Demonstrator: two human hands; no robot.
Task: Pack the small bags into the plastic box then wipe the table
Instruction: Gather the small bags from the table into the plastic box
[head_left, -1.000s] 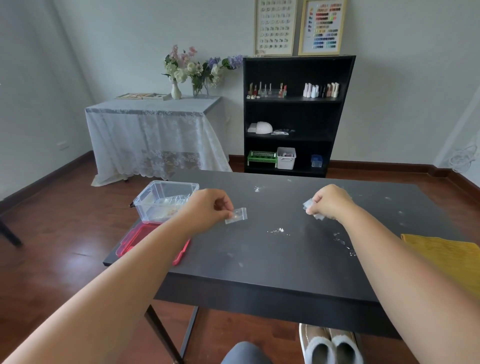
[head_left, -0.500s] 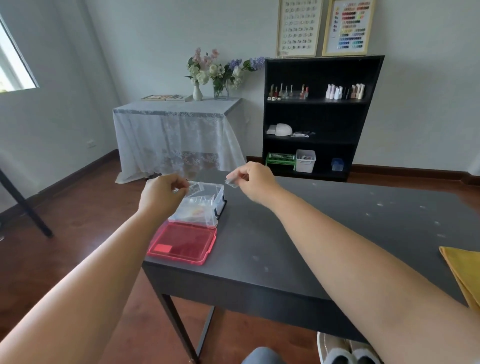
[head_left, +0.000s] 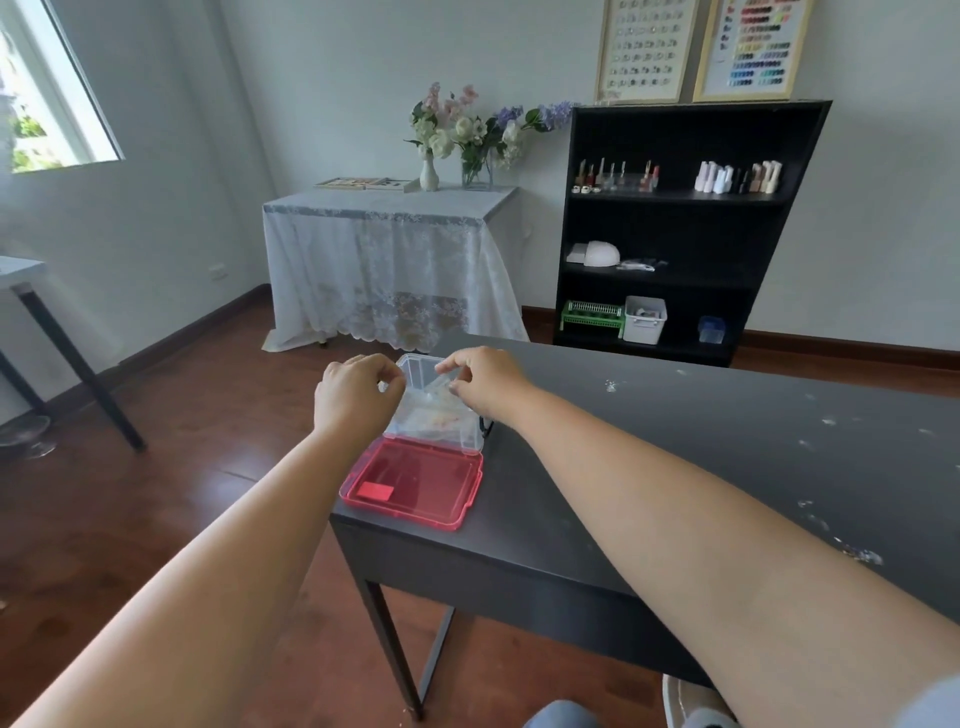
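Clear plastic box (head_left: 434, 415) beside red lid (head_left: 413, 483); both hands' curled fingers (head_left: 387, 376) hide any bags

Seen from the head: both hands over the clear plastic box (head_left: 434, 415) at the dark table's (head_left: 649, 467) left end. Left hand (head_left: 358, 395) at the box's left rim, fingers curled, contents of the grip too blurred to tell. Right hand (head_left: 485, 384) above the opening, fingertips pinched together. Small bags (head_left: 434, 415) lay inside. Red lid (head_left: 413, 483) lay flat, touching the box's near side. White specks (head_left: 826, 421) dotted the tabletop.
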